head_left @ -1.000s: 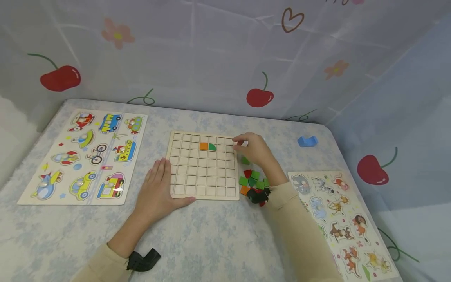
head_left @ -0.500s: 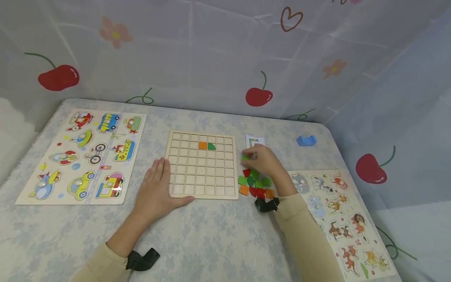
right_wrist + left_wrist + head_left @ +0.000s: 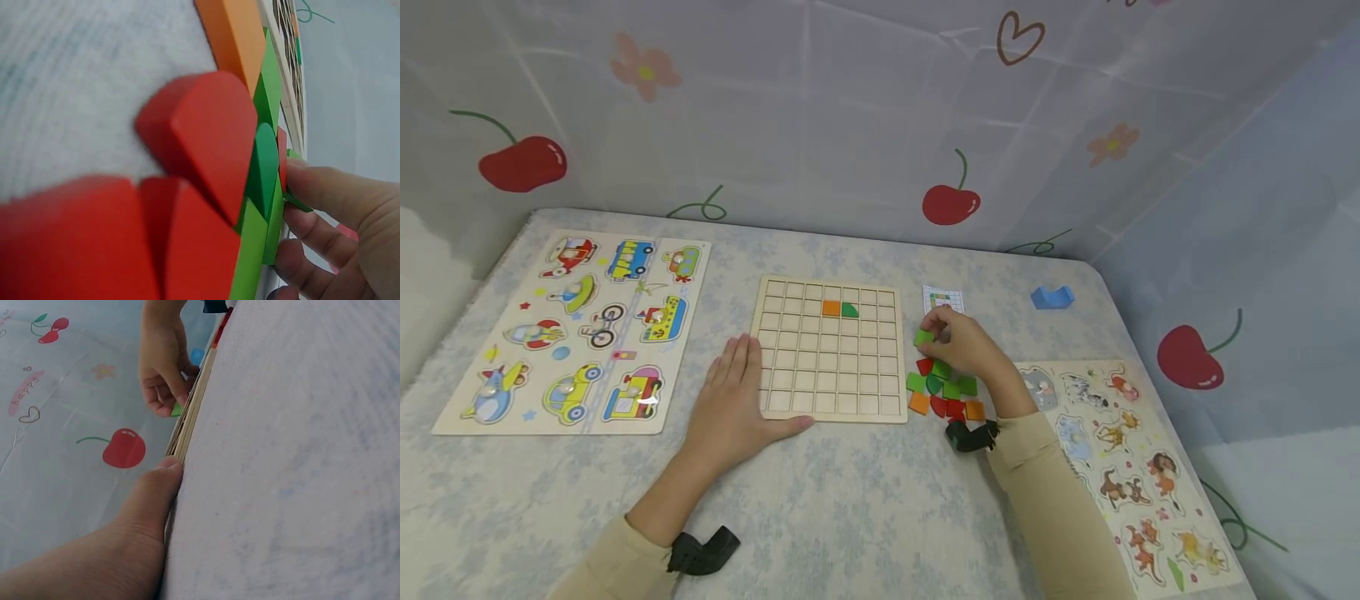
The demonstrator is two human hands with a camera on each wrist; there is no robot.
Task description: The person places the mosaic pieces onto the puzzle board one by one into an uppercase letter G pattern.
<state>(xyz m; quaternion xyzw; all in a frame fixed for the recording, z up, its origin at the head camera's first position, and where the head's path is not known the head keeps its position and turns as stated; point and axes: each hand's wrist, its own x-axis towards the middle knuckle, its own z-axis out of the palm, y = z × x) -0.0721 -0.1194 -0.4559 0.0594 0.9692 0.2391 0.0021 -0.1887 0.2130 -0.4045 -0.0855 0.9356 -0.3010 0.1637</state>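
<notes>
A wooden grid board (image 3: 829, 379) lies mid-table, with an orange square block (image 3: 832, 308) and a dark green quarter-round block (image 3: 849, 310) set side by side in its upper rows. My left hand (image 3: 730, 400) rests at its lower left corner, fingers straight along the left edge and thumb against the near edge. To the right of the board, my right hand (image 3: 964, 343) pinches a light green block (image 3: 923, 337) between thumb and fingers. Just below lies a loose pile of red, green and orange blocks (image 3: 951, 389), seen close up in the right wrist view with a red block (image 3: 206, 134) in front.
A small printed pattern card (image 3: 942, 298) lies beyond my right hand, partly covered by it. A vehicle puzzle board (image 3: 685, 400) is at the left and an animal puzzle board (image 3: 1112, 433) at the right, partly under my right sleeve. A blue block (image 3: 1053, 297) stands at the back right.
My right hand has drawn back from the board's right edge to the blocks and taken hold of a light green one. The pattern card has come into sight. My left hand stays in place.
</notes>
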